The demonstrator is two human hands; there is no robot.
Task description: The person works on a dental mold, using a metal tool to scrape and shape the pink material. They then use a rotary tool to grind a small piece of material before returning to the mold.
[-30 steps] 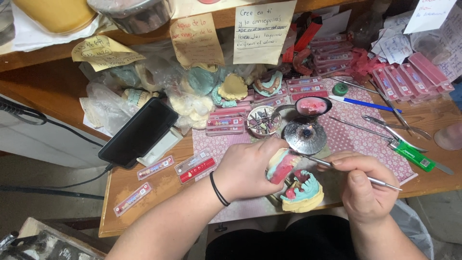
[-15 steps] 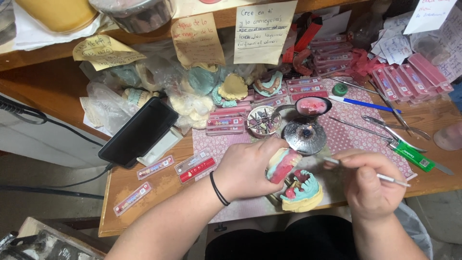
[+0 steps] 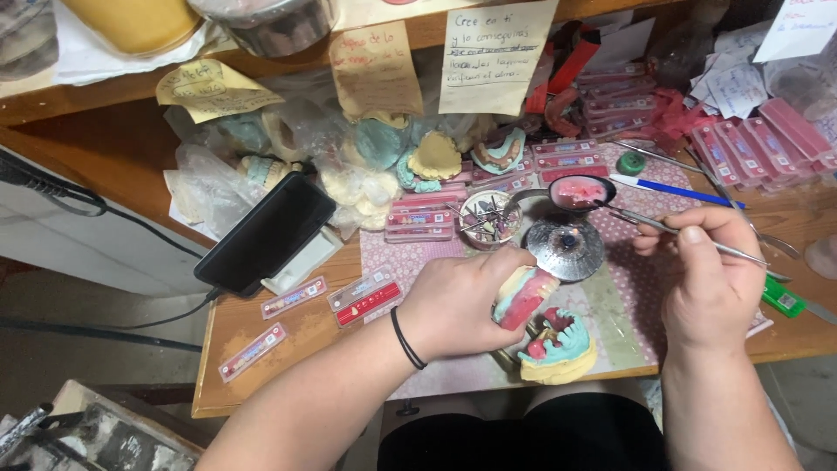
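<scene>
Pink wax in spoon (image 3: pixel 580 192); burs in round dish (image 3: pixel 485 218) mid-tabletop. Left hand (image 3: pixel 453 301) grip closed on denture cast (image 3: pixel 523 295); right hand (image 3: pixel 711 279) pinches metal tool (image 3: pixel 663 228).

Left hand (image 3: pixel 453 301) around dental cast (image 3: pixel 521 296), right hand (image 3: pixel 711 279) pinching metal spatula (image 3: pixel 671 228)

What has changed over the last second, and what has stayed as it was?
The right hand has lifted its thin metal instrument away from the dental model in the left hand, up toward the ladle of pink wax. The left hand keeps its grip; the second model hasn't moved.
</scene>
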